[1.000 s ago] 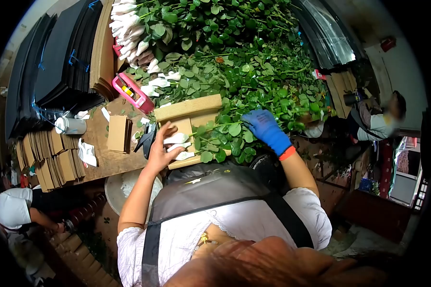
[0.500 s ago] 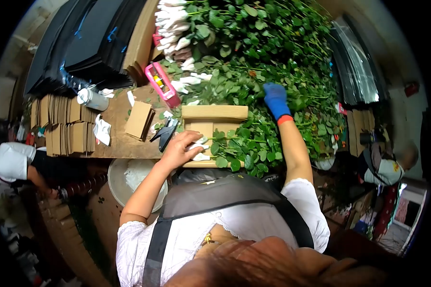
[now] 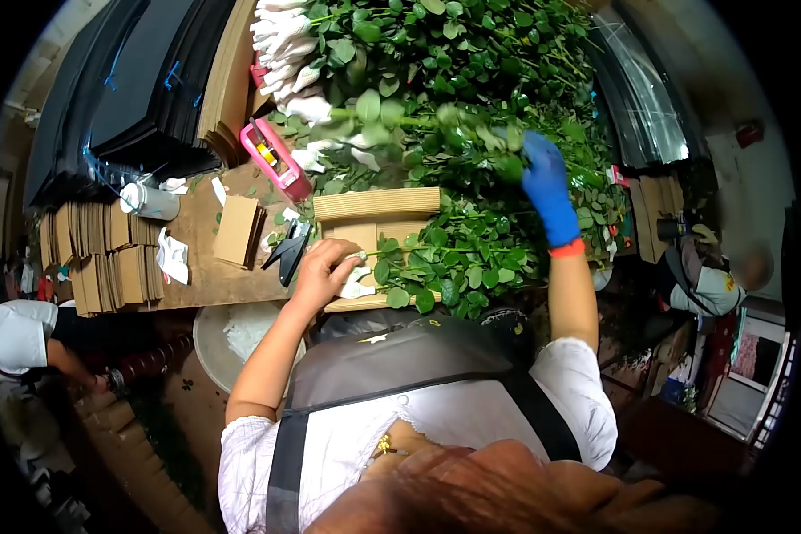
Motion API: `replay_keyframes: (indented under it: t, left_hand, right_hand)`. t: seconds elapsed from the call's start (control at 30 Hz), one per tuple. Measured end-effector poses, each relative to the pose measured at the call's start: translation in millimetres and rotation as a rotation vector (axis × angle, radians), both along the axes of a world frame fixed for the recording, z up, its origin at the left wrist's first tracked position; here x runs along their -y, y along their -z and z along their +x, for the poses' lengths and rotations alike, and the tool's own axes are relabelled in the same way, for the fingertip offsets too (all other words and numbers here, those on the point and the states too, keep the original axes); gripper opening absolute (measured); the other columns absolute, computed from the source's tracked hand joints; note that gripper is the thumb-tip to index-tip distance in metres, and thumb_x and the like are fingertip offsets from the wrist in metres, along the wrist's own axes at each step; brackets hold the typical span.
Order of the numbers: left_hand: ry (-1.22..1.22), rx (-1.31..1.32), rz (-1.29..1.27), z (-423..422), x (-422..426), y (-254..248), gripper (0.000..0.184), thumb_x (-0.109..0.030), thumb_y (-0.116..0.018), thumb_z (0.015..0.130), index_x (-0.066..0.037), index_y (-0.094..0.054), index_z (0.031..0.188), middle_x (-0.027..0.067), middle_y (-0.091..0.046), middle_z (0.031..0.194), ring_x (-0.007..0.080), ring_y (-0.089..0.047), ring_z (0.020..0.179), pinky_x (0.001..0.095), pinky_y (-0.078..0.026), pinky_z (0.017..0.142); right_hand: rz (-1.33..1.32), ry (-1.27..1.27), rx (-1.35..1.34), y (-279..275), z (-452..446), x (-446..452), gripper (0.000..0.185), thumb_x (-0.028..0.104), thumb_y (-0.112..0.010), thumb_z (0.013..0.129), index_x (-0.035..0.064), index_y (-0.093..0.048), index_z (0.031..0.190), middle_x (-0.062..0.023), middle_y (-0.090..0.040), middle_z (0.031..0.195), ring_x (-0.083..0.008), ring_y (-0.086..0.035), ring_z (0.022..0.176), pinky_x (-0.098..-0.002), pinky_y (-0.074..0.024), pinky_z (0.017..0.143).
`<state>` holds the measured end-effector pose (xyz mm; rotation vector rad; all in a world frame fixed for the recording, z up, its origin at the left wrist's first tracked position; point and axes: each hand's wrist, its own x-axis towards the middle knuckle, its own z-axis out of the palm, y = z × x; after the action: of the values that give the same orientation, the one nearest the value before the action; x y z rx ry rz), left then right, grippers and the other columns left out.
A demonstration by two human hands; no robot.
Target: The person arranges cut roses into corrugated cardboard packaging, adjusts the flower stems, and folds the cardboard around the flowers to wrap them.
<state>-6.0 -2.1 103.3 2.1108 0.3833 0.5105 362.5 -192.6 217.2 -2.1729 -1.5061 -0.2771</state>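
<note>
My bare left hand [image 3: 319, 276] curls over white-sleeved flower heads [image 3: 358, 283] whose leafy rose stems [image 3: 454, 258] lie to the right. These rest on a piece of corrugated cardboard [image 3: 378, 205] with a raised ribbed far edge, close to my apron. My right hand [image 3: 547, 178], in a blue glove with an orange cuff, is over the leaf pile at the right. Its fingers close around a leafy rose stem [image 3: 427, 117], smeared by motion, and are partly hidden by leaves. A black stapler-like tool [image 3: 287, 254] lies left of my left hand.
A large pile of roses [image 3: 472, 53] with white-sleeved heads [image 3: 280, 44] covers the back. To the left are a pink holder [image 3: 276, 160], cardboard pieces [image 3: 238, 233], a white bottle [image 3: 149, 201] and black sheets [image 3: 156, 98]. A bucket [image 3: 209, 343] stands below; other people are at both sides.
My gloved right hand has moved a little right, and a blurred leafy stem now stretches leftward from it. The left hand keeps its place on the sleeved heads. The whole view has shifted slightly.
</note>
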Motion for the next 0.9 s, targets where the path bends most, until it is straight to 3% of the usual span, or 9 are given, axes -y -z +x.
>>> replay_keyframes:
  t: [0.13, 0.17, 0.23, 0.27, 0.37, 0.6, 0.73, 0.83, 0.9]
  left_hand:
    - [-0.118, -0.154, -0.365, -1.2, 5.0, -4.8, 0.024, -0.011, -0.077, 0.082, -0.004, -0.07, 0.104, 0.0109, -0.07, 0.102, 0.0198, -0.066, 0.096, 0.0316, -0.053, 0.077]
    - [-0.083, -0.066, -0.353, -10.6, 4.4, 34.5, 0.042, -0.008, -0.077, 0.082, -0.004, -0.063, 0.121, 0.0121, -0.068, 0.116, 0.018, -0.065, 0.105, 0.0312, -0.053, 0.085]
    - [-0.109, 0.058, -0.576, -3.0, 5.1, 18.5, 0.064, -0.006, -0.078, 0.081, -0.004, -0.048, 0.138, 0.013, -0.064, 0.126, 0.0202, -0.063, 0.111, 0.0327, -0.053, 0.091]
    - [-0.079, 0.006, -0.441, -5.2, 1.6, 22.7, 0.078, -0.005, -0.079, 0.08, -0.007, -0.037, 0.145, 0.0146, -0.061, 0.129, 0.0228, -0.062, 0.117, 0.0334, -0.051, 0.095]
    - [-0.123, 0.062, -0.218, -4.3, 3.5, 19.5, 0.078, -0.008, -0.081, 0.08, -0.01, -0.039, 0.146, 0.0156, -0.059, 0.133, 0.025, -0.062, 0.117, 0.035, -0.05, 0.097]
    - [-0.09, 0.045, -0.216, -5.5, 5.0, 14.7, 0.073, -0.008, -0.079, 0.082, -0.01, -0.042, 0.144, 0.0126, -0.055, 0.139, 0.0237, -0.061, 0.118, 0.0344, -0.052, 0.095]
    - [-0.034, -0.011, -0.055, -1.1, 1.4, 6.2, 0.043, -0.013, -0.079, 0.081, -0.012, -0.065, 0.122, 0.0136, -0.059, 0.127, 0.0289, -0.063, 0.109, 0.0368, -0.053, 0.089]
    - [-0.069, -0.072, -0.058, -1.3, 4.1, -4.3, 0.036, -0.014, -0.078, 0.081, -0.011, -0.068, 0.116, 0.014, -0.059, 0.124, 0.0302, -0.063, 0.108, 0.037, -0.052, 0.089]
    - [-0.057, -0.103, -0.042, 0.1, 4.3, -9.8, 0.036, -0.011, -0.078, 0.082, -0.008, -0.067, 0.116, 0.0137, -0.058, 0.124, 0.0291, -0.061, 0.11, 0.0358, -0.05, 0.093]
  right_hand:
    - [-0.201, -0.079, -0.318, -5.9, -29.8, 52.5, 0.036, 0.009, -0.074, 0.08, 0.0119, -0.07, 0.115, -0.0122, -0.07, 0.109, -0.0336, -0.065, 0.101, -0.0396, -0.0508, 0.094]
    - [-0.177, -0.067, -0.436, -5.1, -43.0, 59.5, 0.042, 0.008, -0.076, 0.075, 0.0149, -0.07, 0.116, -0.0111, -0.07, 0.11, -0.0324, -0.065, 0.104, -0.0401, -0.0517, 0.094]
    - [-0.34, -0.031, -0.102, 55.8, -33.5, 101.5, 0.047, 0.007, -0.078, 0.071, 0.0177, -0.069, 0.116, -0.0091, -0.07, 0.113, -0.0308, -0.065, 0.105, -0.0401, -0.0521, 0.093]
    - [-0.431, -0.004, -0.08, 59.9, -39.9, 106.9, 0.049, 0.006, -0.078, 0.07, 0.0181, -0.069, 0.117, -0.0083, -0.07, 0.112, -0.0302, -0.065, 0.105, -0.0402, -0.0522, 0.092]
    - [-0.619, 0.047, -0.029, 69.5, -59.4, 107.2, 0.052, 0.005, -0.077, 0.068, 0.0191, -0.067, 0.117, -0.0063, -0.069, 0.111, -0.029, -0.065, 0.102, -0.0402, -0.0522, 0.091]
    - [-0.83, 0.128, 0.041, 59.4, -56.8, 85.7, 0.04, 0.009, -0.07, 0.079, 0.019, -0.066, 0.117, -0.0064, -0.068, 0.105, -0.0283, -0.065, 0.101, -0.0403, -0.0517, 0.087]
    - [-1.091, -0.038, 0.012, 57.2, -49.3, 76.2, 0.041, 0.02, -0.072, 0.081, 0.0193, -0.063, 0.121, -0.0077, -0.066, 0.112, -0.03, -0.064, 0.104, -0.0429, -0.0507, 0.093]
    - [-1.073, 0.024, -0.194, 28.4, -32.2, 52.2, 0.043, 0.023, -0.07, 0.082, 0.0227, -0.062, 0.125, -0.0088, -0.067, 0.116, -0.0295, -0.064, 0.106, -0.0417, -0.0513, 0.094]
    - [-0.684, 0.124, -0.188, 41.8, -10.5, 21.4, 0.041, 0.022, -0.068, 0.084, 0.0214, -0.063, 0.125, -0.009, -0.067, 0.119, -0.03, -0.064, 0.109, -0.0439, -0.0477, 0.099]
